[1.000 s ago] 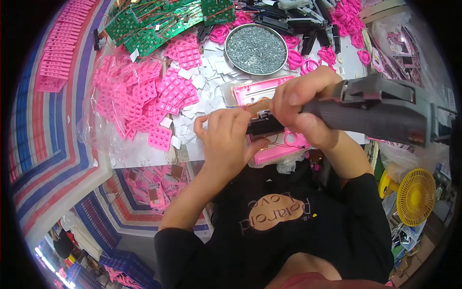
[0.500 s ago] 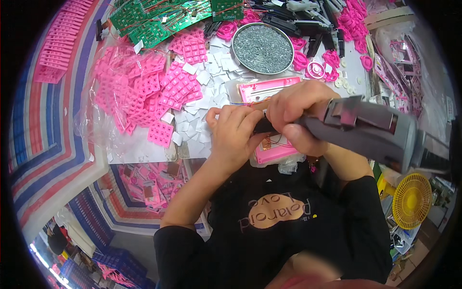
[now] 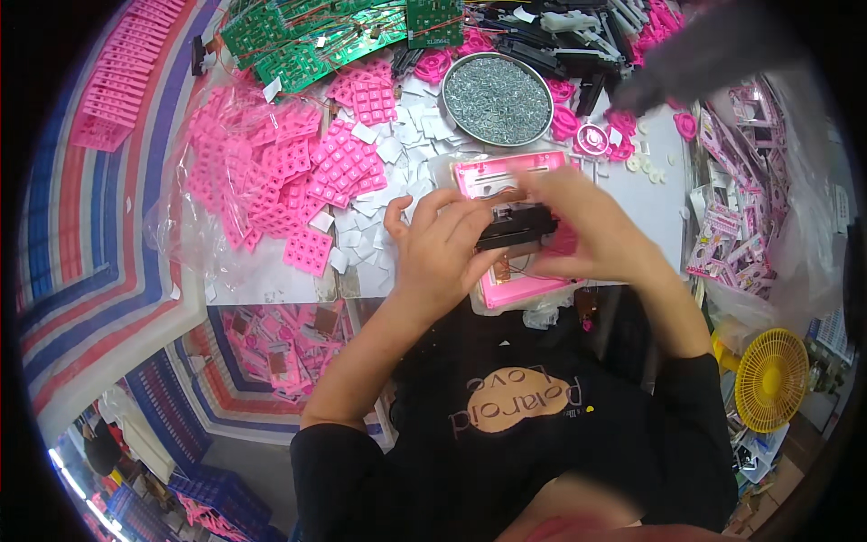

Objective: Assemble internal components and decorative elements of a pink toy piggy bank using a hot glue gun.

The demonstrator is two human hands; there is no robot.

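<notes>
Head view: one black part [image 3: 515,226] is being gripped from both sides at the picture's centre, by the left hand [image 3: 442,253] at its 9 o'clock and the right hand [image 3: 587,230] at its 3 o'clock, over one pink case [image 3: 506,176]. One round tray [image 3: 497,86] of screws is lying at 12 o'clock, one yellow fan [image 3: 769,379] at 4 o'clock.

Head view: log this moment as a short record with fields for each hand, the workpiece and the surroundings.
left hand: fingers on a black part
right hand: on the same black part, blurred
workpiece: pink plastic housing, under both hands
behind it: round metal dish of small screws
left of hands: pink keypad mats
far edge: green circuit boards
lower right: yellow fan
</notes>
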